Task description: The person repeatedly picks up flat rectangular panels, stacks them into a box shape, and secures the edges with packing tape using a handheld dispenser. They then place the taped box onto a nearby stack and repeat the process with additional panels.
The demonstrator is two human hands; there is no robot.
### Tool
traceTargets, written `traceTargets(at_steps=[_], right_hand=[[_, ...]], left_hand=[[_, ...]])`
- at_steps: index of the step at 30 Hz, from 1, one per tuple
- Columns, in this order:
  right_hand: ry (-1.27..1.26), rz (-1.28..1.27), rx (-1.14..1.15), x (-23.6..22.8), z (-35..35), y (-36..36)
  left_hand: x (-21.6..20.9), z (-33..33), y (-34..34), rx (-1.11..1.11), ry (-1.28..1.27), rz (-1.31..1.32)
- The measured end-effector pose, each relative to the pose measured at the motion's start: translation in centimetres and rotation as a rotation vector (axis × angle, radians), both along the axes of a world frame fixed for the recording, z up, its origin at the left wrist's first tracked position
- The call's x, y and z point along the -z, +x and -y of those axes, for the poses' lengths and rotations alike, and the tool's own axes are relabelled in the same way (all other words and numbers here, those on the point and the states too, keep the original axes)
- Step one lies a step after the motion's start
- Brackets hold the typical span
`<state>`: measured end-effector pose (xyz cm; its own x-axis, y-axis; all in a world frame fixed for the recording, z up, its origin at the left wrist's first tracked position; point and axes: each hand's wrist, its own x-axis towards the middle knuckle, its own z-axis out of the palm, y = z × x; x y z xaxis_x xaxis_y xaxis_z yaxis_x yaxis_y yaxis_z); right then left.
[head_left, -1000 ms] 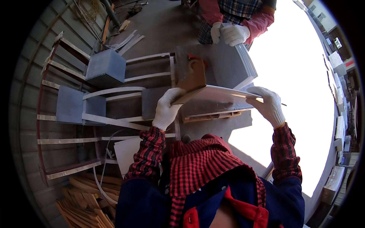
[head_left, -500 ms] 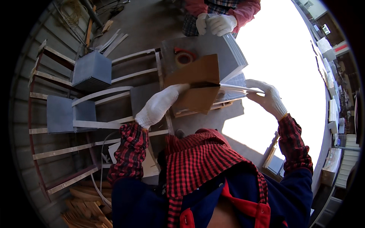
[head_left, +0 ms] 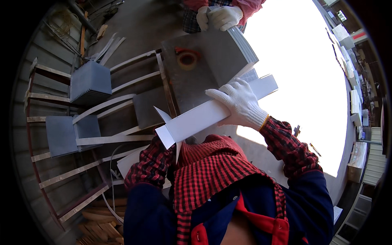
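A long, narrow white cardboard box (head_left: 200, 118) lies slantwise across in front of me, with flaps standing open at its near left end. My right hand (head_left: 241, 104), in a white glove, is closed over the box, with its fingers on the upper side and the thumb pointing left. Behind the flapped end, my left hand is hidden; only its red-and-black checked sleeve (head_left: 152, 163) shows. Beyond the box, a co-worker's gloved hands (head_left: 220, 18) hold the top of upright grey panels (head_left: 232, 51) on a grey worktop (head_left: 173, 81).
A tape roll in a red dispenser (head_left: 187, 60) lies on the worktop. To the left stands a metal rack (head_left: 67, 185) with padded bars, carrying stacked grey panels (head_left: 90, 81). Wood pieces (head_left: 100, 226) lie at the lower left. Bright sunlit ground spreads on the right.
The box, which showed brown inner flaps toward me, has turned and come nearer, its white side now up. My right hand moved left onto it; my left hand dropped behind it.
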<state>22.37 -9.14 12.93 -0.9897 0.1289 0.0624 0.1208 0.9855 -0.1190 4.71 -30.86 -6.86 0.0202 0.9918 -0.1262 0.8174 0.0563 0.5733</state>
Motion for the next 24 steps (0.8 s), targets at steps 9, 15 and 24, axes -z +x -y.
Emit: traceTargets(at_steps=[9,15,24], right_hand=[[0.016,-0.098,0.109,-5.6,1.8,4.7],[0.367,-0.23,0.283,-13.7,1.3,13.9],[0.518,-0.761,1.207,-12.0,3.0,29.1]], left_hand=[[-7.0,-6.2,1.2,-0.265,0.046,0.703],[-11.1,-15.5,8.3,-0.139,-0.002,1.124],[-13.7,-26.6,26.6,0.046,-0.348,1.598]])
